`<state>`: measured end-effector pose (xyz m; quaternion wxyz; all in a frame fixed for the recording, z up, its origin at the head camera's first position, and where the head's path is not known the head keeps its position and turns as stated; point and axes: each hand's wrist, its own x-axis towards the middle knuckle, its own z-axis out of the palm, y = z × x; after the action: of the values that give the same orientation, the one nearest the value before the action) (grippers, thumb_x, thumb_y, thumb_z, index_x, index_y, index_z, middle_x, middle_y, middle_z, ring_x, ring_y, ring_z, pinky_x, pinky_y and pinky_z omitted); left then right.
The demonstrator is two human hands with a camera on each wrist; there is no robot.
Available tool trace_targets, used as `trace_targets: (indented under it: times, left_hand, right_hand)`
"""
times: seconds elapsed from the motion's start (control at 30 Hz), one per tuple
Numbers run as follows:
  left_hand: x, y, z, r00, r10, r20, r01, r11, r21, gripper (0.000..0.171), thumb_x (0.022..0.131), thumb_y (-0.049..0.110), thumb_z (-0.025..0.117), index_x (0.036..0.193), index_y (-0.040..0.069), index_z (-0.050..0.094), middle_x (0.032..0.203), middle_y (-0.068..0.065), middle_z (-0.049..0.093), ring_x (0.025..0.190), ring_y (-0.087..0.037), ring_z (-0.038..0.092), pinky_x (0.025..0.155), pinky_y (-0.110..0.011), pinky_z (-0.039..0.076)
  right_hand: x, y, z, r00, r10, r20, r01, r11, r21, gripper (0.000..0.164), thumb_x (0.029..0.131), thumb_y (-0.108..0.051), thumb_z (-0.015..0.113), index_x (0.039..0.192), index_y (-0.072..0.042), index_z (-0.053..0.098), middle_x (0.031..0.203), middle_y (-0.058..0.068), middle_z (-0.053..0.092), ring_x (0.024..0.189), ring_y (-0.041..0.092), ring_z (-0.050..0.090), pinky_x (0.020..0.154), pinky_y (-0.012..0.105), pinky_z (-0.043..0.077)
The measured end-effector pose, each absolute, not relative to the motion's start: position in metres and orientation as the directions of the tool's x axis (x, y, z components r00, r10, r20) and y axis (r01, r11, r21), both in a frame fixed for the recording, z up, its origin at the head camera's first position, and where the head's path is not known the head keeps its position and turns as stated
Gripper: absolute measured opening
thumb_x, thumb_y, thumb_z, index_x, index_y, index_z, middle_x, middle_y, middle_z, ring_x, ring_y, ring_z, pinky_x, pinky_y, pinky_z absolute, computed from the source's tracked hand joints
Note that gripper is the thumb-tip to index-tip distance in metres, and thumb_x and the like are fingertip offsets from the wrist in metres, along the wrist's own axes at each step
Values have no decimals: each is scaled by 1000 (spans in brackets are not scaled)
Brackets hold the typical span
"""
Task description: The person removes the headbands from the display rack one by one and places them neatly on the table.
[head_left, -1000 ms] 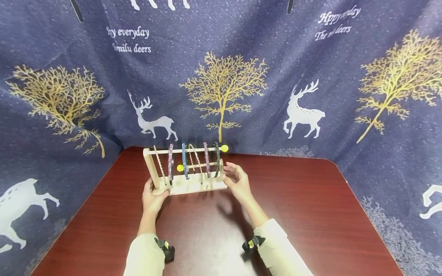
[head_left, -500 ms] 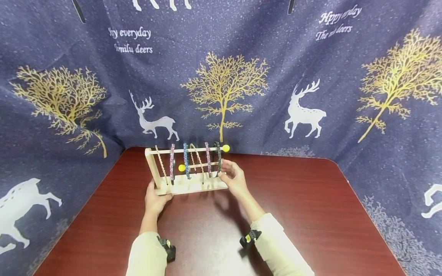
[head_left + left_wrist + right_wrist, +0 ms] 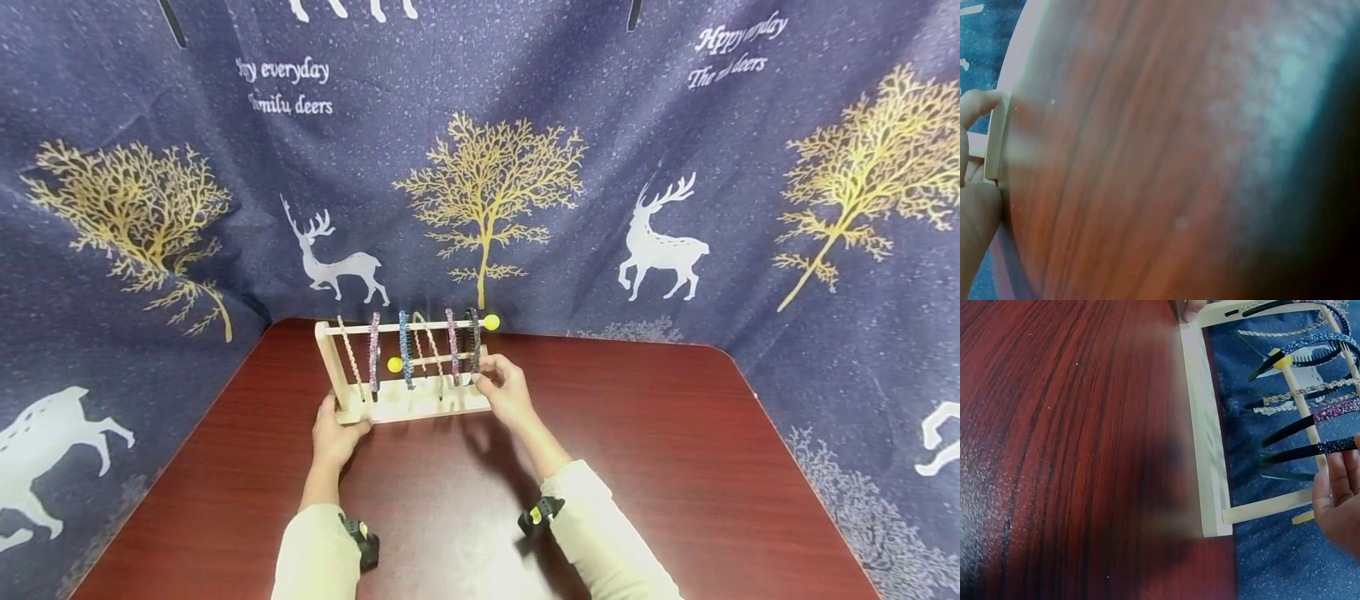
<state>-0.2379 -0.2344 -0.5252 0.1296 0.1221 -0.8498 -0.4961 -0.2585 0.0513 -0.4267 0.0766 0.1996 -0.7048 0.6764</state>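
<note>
A pale wooden headband rack (image 3: 408, 407) stands near the back of the table. My left hand (image 3: 332, 435) grips the left end of its base; in the left wrist view, fingers and thumb sit around the board's edge (image 3: 995, 140). At the right end, my right hand (image 3: 508, 397) pinches the black glittery headband (image 3: 475, 332) low on one arm. The right wrist view has its thumb and fingers right at that black headband (image 3: 1304, 452). Next to it hangs a pink-purple headband (image 3: 452, 337), then a beige braided one (image 3: 433, 358) and a blue one (image 3: 405, 346).
Farther left on the rack hang another purple headband (image 3: 373, 346) and a twisted beige one (image 3: 351, 364). Yellow balls cap the upper bar (image 3: 491, 322) and lower bar (image 3: 395, 364). Behind the reddish-brown table (image 3: 660, 450) hangs a dark blue cloth (image 3: 525, 250) with deer and trees.
My right hand has moved left from beside the rack's right end to the black headband, its fingers drawing together there. The left hand keeps its grip on the base.
</note>
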Motion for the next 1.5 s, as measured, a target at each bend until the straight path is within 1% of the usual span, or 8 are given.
trace_targets:
  times: [0.2, 0.4, 0.57, 0.8, 0.97, 1.2, 1.33, 1.5]
  left_hand:
    - [-237, -233, -525, -936, -339, 97, -78, 466, 882, 85, 71, 3, 73, 141, -2, 26, 134, -27, 36, 120, -41, 36, 102, -51, 26]
    - [-238, -233, -526, -934, -342, 104, -69, 459, 886, 84, 70, 2, 73, 140, -2, 28, 132, -26, 38, 120, -40, 37, 102, -50, 28]
    - [-238, -234, -527, -933, -341, 118, -60, 469, 881, 84, 70, 2, 74, 140, -3, 28, 130, -26, 39, 119, -40, 37, 102, -50, 27]
    - [-238, -234, -528, -933, -343, 109, -68, 466, 882, 84, 71, 1, 74, 141, -3, 28, 130, -26, 39, 118, -39, 38, 102, -50, 27]
    - [-240, -234, -528, -932, -343, 117, -65, 474, 878, 84, 71, 2, 74, 141, -2, 28, 131, -26, 38, 119, -40, 37, 102, -50, 27]
    - [-240, -233, -527, -930, -349, 114, -69, 469, 880, 85, 70, 2, 74, 141, -2, 28, 131, -26, 38, 117, -39, 38, 101, -50, 28]
    - [-240, -233, -527, -930, -350, 116, -65, 463, 884, 85, 70, 2, 73, 141, -2, 27, 130, -27, 38, 115, -40, 39, 101, -51, 28]
    - [-240, -233, -526, -932, -350, 98, -79, 458, 886, 85, 71, 2, 73, 142, -1, 27, 129, -26, 38, 115, -41, 38, 101, -52, 28]
  right_hand:
    - [-258, 53, -420, -901, -144, 409, -419, 47, -907, 15, 83, 14, 55, 98, 18, 55, 91, 31, 59, 86, 39, 56, 74, 27, 47]
    - [-257, 55, -411, -899, -129, 419, -426, 27, -904, 16, 83, 14, 54, 99, 18, 54, 93, 33, 59, 87, 37, 58, 72, 21, 46]
    - [-257, 57, -407, -882, -120, 456, -459, -3, -888, 17, 83, 15, 53, 99, 19, 53, 92, 34, 57, 87, 33, 58, 74, 22, 46]
    - [-257, 61, -401, -870, -106, 482, -481, -34, -876, 16, 83, 16, 53, 97, 21, 52, 91, 37, 56, 82, 20, 58, 74, 20, 46]
    - [-255, 65, -393, -874, -86, 479, -476, -54, -878, 14, 83, 17, 52, 96, 20, 52, 89, 37, 56, 81, 18, 58, 72, 19, 46]
    - [-251, 72, -380, -883, -50, 466, -460, -95, -883, 15, 82, 17, 52, 97, 20, 52, 89, 33, 55, 80, 12, 56, 72, 20, 46]
    - [-260, 78, -385, -879, -40, 475, -466, -133, -875, 16, 83, 17, 53, 98, 20, 51, 88, 31, 57, 79, 12, 58, 72, 20, 47]
    - [-268, 87, -392, -875, -20, 484, -474, -172, -864, 17, 83, 15, 56, 99, 19, 52, 86, 22, 60, 79, 13, 59, 71, 21, 48]
